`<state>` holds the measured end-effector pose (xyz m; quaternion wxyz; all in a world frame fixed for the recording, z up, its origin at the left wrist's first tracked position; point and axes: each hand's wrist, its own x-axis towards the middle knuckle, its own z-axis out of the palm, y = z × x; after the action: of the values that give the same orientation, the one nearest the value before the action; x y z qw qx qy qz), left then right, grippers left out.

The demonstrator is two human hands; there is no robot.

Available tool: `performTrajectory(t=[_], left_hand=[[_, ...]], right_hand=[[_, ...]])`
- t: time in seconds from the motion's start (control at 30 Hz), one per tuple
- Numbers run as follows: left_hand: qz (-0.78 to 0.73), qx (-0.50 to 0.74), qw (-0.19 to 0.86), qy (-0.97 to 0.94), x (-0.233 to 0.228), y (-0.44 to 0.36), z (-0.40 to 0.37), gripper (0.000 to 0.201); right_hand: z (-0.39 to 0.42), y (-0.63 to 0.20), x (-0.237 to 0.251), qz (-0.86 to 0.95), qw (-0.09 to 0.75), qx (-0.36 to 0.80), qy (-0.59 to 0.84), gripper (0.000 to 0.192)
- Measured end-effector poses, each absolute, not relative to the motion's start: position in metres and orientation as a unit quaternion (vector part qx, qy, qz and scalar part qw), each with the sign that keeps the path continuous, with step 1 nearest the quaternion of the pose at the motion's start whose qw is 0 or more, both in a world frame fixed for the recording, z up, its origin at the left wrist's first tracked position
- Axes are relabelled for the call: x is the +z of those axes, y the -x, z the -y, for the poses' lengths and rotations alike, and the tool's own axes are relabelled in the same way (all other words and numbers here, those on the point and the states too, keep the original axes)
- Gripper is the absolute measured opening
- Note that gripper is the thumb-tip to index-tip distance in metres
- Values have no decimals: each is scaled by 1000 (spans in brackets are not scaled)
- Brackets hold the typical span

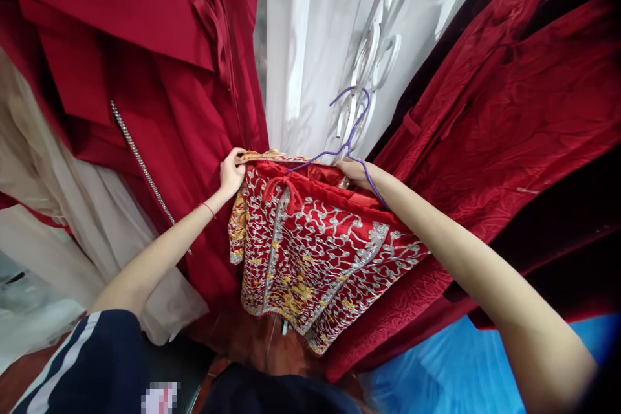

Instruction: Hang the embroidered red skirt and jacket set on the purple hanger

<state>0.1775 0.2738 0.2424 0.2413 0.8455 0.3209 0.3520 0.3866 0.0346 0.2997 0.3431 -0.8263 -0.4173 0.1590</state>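
A red skirt (310, 252) with silver and gold embroidery hangs in front of me, its waist upward and a red tie bow at the front. My left hand (233, 171) pinches its upper left corner, where a yellow-and-red patterned cloth (237, 226) shows along the edge. My right hand (353, 170) is closed on the back of the waistband; its fingertips are partly hidden. A purple wire hanger (350, 142) stands at the waist, hook upward, one arm crossing in front of my right wrist. Its lower ends run into the waist opening.
Red garments (184, 110) hang close on the left, one with a beaded trim (140, 168). More red patterned clothing (524, 123) hangs on the right. White panels (310, 45) with scrolled metalwork (373, 58) stand behind. Blue fabric (436, 369) lies low on the right.
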Motion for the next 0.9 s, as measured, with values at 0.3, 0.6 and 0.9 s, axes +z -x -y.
performTrajectory(t=[0.3,0.6,0.9], left_hand=[[-153,216,-93,-960,298,-103,-326,28],[-237,240,-77,-938,338,-131,-251,40],[-242,166,-117,-949,343,-133,-173,38]], right_hand=[[-9,-380,321,513,243,164,807,26],[14,-391,330,362,2,34,932,20],[115,-400,321,310,141,-117,933,23]])
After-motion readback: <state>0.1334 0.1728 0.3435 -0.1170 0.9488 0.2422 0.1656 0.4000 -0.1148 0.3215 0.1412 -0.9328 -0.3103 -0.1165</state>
